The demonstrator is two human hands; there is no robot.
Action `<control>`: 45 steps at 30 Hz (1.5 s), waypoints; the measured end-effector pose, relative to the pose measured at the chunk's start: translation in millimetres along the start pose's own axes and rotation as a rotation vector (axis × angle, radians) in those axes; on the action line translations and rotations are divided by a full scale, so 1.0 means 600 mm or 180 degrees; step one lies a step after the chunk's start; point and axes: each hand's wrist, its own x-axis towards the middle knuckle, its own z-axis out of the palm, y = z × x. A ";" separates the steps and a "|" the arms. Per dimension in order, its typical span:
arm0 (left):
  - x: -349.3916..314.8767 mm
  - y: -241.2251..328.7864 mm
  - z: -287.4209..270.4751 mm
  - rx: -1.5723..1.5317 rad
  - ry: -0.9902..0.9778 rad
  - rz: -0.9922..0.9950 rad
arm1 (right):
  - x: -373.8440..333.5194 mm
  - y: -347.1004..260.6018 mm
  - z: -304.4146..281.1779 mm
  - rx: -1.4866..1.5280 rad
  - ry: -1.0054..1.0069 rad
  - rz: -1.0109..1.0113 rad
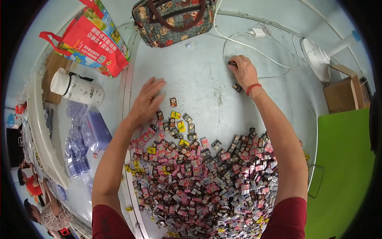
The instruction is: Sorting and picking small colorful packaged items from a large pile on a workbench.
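Head view: right hand (243, 72) grip pinching one small, dark, boxy packet (232, 63); left hand (146, 102) loosely spread. Little seems done: most multicoloured packets (207, 187) lie heaped toward the pale-blue counter's (191, 79) near edge.

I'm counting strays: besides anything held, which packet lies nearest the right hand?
The dark packet below the right hand, left of the red bracelet; the others lie farther off, mostly piled up.
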 end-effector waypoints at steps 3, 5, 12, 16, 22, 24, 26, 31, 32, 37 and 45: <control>-0.022 0.040 0.027 0.0593 -0.0338 0.0490 | -0.013 0.011 -0.007 0.0299 0.0492 -0.0033; -0.046 0.073 0.051 0.0133 -0.0761 0.0764 | -0.026 0.005 -0.027 0.0527 0.0902 -0.0101; -0.134 0.183 0.046 -0.0527 -0.1315 0.0230 | -0.199 -0.101 -0.189 0.2784 -0.2040 0.0839; -0.173 0.218 0.024 -0.0929 -0.2344 -0.0577 | -0.232 -0.170 -0.243 0.2524 -0.3996 -0.0629; -0.157 0.295 -0.005 -0.1292 -0.3616 -0.0197 | -0.193 -0.151 -0.216 0.1202 -0.2881 0.0002; -0.076 0.289 0.005 -0.1122 -0.3202 -0.0707 | -0.168 -0.076 -0.164 0.0113 -0.1570 0.0497; 0.001 0.218 0.044 -0.0511 -0.1479 -0.0087 | -0.146 -0.027 -0.116 -0.0308 -0.0926 0.0543; 0.204 -0.009 0.112 0.1398 0.1064 0.1340 | -0.093 -0.044 -0.066 -0.0948 -0.0632 0.0374; 0.228 -0.033 0.122 0.1631 0.1269 0.1522 | -0.096 -0.048 -0.056 -0.0890 -0.0397 0.0108; 0.285 -0.038 0.161 0.1632 0.0635 0.0885 | -0.139 -0.034 -0.061 -0.0473 -0.0043 -0.0616; 0.008 0.095 0.141 0.0523 -0.0443 0.1299 | -0.262 -0.119 -0.124 0.0085 -0.1173 -0.0766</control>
